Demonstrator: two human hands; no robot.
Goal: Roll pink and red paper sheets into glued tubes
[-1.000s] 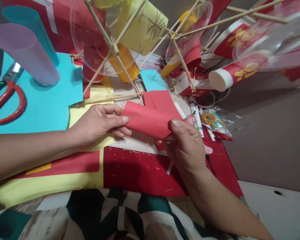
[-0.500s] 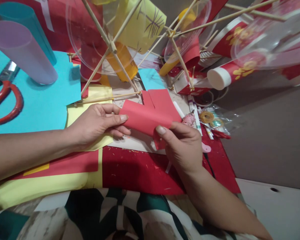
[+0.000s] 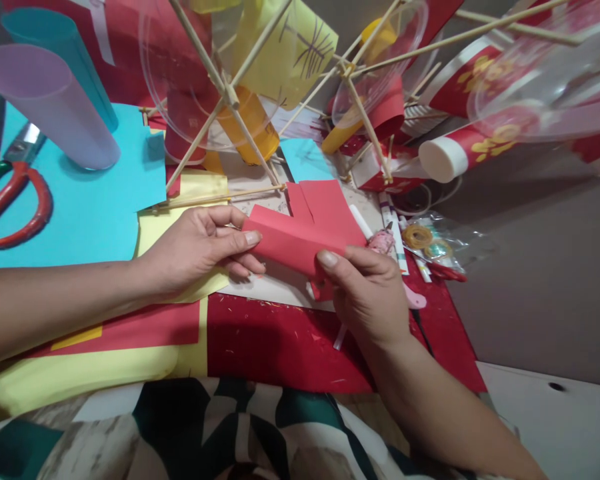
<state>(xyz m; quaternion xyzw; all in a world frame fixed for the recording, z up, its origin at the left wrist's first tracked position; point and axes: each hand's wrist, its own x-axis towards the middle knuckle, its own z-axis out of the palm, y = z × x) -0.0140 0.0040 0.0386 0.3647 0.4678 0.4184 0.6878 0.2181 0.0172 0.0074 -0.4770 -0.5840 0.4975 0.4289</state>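
A strip of red paper (image 3: pixel 290 245), curved along its length, is held up between both hands. My left hand (image 3: pixel 215 241) pinches its left end between thumb and fingers. At the other end, my right hand (image 3: pixel 367 287) grips the paper, its thumb pressed on top. More red paper (image 3: pixel 330 207) lies flat just behind the strip. Beneath the hands is a white sheet (image 3: pixel 260 288), partly covered. Close to the right hand lies a pink-wrapped pointed tool (image 3: pixel 381 241) that I cannot identify.
Wooden stick frames (image 3: pixel 233 93) with clear plastic discs stand at the back. On the left are scissors (image 3: pixel 35 207), a purple cup (image 3: pixel 65 113) and a blue cup (image 3: pixel 55 33) on blue paper (image 3: pixel 105 227). Markers (image 3: pixel 394 227) and a bag of tape rolls (image 3: pixel 433 243) lie right.
The red paper strip has tipped slightly, showing a narrower face, with both hands still holding its ends. The whole view has shifted a little, so everything sits slightly further right.
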